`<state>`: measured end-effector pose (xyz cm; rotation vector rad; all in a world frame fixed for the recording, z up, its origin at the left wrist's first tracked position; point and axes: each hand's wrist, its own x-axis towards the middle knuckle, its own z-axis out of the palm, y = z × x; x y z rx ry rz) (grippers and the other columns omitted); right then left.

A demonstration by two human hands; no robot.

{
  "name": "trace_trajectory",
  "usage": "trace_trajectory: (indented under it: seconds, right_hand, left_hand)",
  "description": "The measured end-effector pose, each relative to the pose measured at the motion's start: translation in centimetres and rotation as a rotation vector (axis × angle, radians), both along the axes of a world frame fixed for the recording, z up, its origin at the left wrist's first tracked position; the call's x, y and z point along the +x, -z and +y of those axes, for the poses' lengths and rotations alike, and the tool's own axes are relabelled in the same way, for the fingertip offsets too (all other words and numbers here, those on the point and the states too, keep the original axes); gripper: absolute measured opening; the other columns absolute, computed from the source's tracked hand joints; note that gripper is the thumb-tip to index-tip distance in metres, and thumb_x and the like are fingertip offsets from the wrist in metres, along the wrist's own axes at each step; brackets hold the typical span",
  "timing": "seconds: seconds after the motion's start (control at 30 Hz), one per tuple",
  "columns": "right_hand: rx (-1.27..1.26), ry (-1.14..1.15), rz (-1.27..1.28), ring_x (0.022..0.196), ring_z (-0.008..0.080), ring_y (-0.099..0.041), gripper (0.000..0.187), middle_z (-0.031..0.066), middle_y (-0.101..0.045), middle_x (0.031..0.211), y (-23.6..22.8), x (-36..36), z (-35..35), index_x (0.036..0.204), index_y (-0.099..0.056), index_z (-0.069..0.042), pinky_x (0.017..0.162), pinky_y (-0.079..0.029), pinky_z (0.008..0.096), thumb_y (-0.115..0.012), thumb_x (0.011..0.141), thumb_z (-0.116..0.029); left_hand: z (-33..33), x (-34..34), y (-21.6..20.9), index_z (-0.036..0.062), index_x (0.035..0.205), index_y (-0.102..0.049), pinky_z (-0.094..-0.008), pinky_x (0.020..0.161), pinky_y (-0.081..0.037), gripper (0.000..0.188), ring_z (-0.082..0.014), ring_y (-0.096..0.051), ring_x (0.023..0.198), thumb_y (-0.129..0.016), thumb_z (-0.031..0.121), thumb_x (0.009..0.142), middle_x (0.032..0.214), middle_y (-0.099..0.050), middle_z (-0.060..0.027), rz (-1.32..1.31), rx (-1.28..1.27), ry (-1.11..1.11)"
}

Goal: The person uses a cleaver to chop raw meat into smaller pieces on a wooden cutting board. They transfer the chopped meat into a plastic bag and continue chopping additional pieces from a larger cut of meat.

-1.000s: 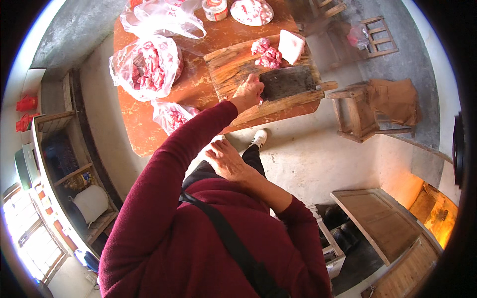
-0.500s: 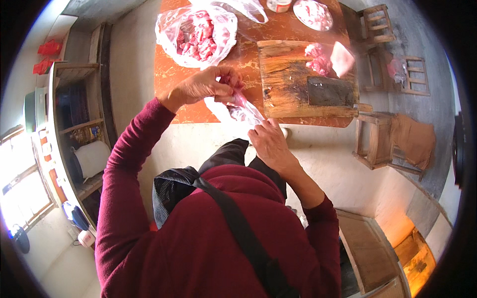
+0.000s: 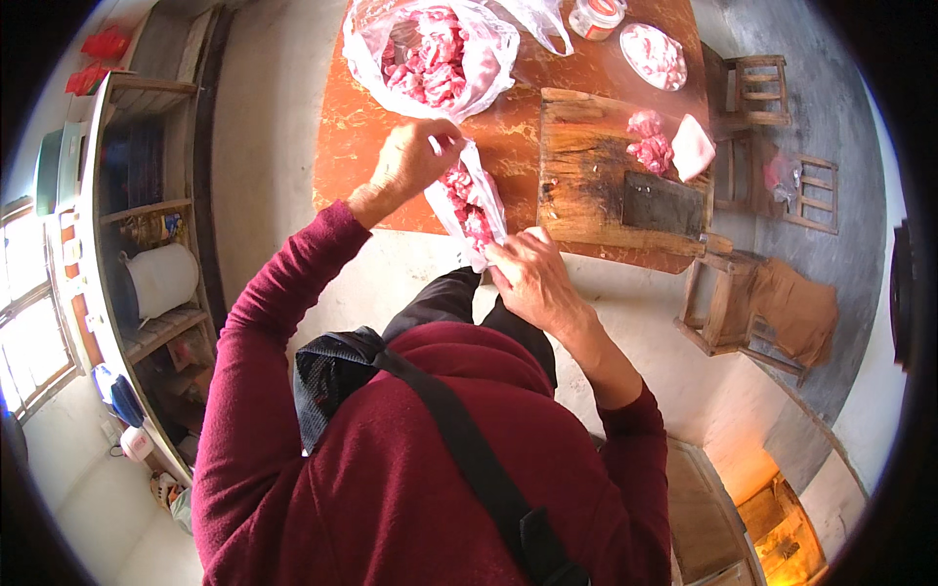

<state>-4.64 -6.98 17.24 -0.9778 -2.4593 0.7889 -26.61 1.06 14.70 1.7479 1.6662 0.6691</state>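
Note:
A small clear plastic bag (image 3: 495, 212) with chopped raw meat (image 3: 467, 195) in it hangs at the table's near edge. My left hand (image 3: 415, 161) pinches the bag's far rim between thumb and fingers. Its near end is gripped by my right hand (image 3: 540, 276), thumb against the fingers. Between the two hands the bag lies stretched lengthwise, its meat showing. Just beyond my left hand, a larger plastic bag (image 3: 366, 73) sits spread wide around a heap of cut meat (image 3: 435, 63).
On the red-brown table (image 3: 342, 166), a wooden chopping board (image 3: 576, 166) bears a cleaver (image 3: 664, 200), meat chunks (image 3: 649, 142) and a pale slab (image 3: 693, 148). Behind it are a white tub (image 3: 596, 17) and a bowl of pale meat (image 3: 655, 57). Wooden chairs (image 3: 718, 303) stand right.
The small bag has been drawn out and spread, so more of its meat shows. My left hand has turned from over the bag to its far rim. The view has shifted slightly.

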Motion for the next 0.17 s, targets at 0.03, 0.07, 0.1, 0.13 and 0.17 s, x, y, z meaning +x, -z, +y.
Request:
trace_trajectory:
  seconds: [0.03, 0.07, 0.1, 0.13, 0.17]
  right_hand:
    - [0.054, 0.011, 0.056, 0.075, 0.0273, -0.055, 0.022, 0.0101, -0.053, 0.075, 0.5, -0.5, 0.4, 0.092, -0.054, -0.004, 0.074, -0.039, 0.0385, -0.058, 0.070, 0.001]
    - [0.050, 0.037, 0.040, 0.076, 0.0279, -0.054, 0.023, 0.0110, -0.053, 0.077, 1.3, -0.9, 0.9, 0.093, -0.054, -0.004, 0.075, -0.040, 0.0405, -0.057, 0.071, 0.003]
    - [0.041, 0.089, 0.040, 0.078, 0.0276, -0.054, 0.023, 0.0115, -0.054, 0.079, 1.6, -1.5, 1.6, 0.093, -0.054, -0.004, 0.076, -0.040, 0.0413, -0.056, 0.071, 0.003]
    - [0.033, 0.142, 0.039, 0.081, 0.0272, -0.054, 0.023, 0.0121, -0.054, 0.082, 2.2, -2.3, 2.4, 0.093, -0.054, -0.004, 0.077, -0.040, 0.0421, -0.056, 0.071, 0.003]
    - [0.075, 0.192, 0.100, 0.085, 0.0268, -0.054, 0.025, 0.0129, -0.054, 0.085, 3.7, -3.1, 3.5, 0.096, -0.054, -0.004, 0.079, -0.040, 0.0415, -0.057, 0.072, 0.002]
  left_hand:
    - [0.4, -1.1, 0.5, 0.0038, 0.084, -0.065, -0.0315, 0.062, -0.050, 0.016, -0.0198, -0.062, 0.066, -0.066, 0.016, 0.075, 0.076, -0.064, -0.0115, 0.009, 0.051, -0.048]
    - [0.5, -2.2, 1.1, 0.0034, 0.084, -0.064, -0.0312, 0.062, -0.049, 0.015, -0.0204, -0.061, 0.066, -0.065, 0.016, 0.075, 0.077, -0.064, -0.0111, 0.013, 0.102, -0.094]
    - [0.4, -3.2, 1.6, 0.0034, 0.088, -0.063, -0.0320, 0.062, -0.050, 0.019, -0.0220, -0.061, 0.066, -0.066, 0.016, 0.074, 0.080, -0.062, -0.0111, 0.008, 0.072, -0.115]
    - [0.1, -3.8, 2.0, 0.0036, 0.087, -0.063, -0.0320, 0.063, -0.050, 0.019, -0.0219, -0.061, 0.067, -0.067, 0.017, 0.074, 0.080, -0.063, -0.0115, 0.004, 0.063, -0.135]
    - [0.0, -4.2, 2.4, 0.0038, 0.087, -0.063, -0.0320, 0.063, -0.050, 0.020, -0.0218, -0.061, 0.068, -0.067, 0.018, 0.074, 0.080, -0.063, -0.0119, -0.002, 0.053, -0.150]
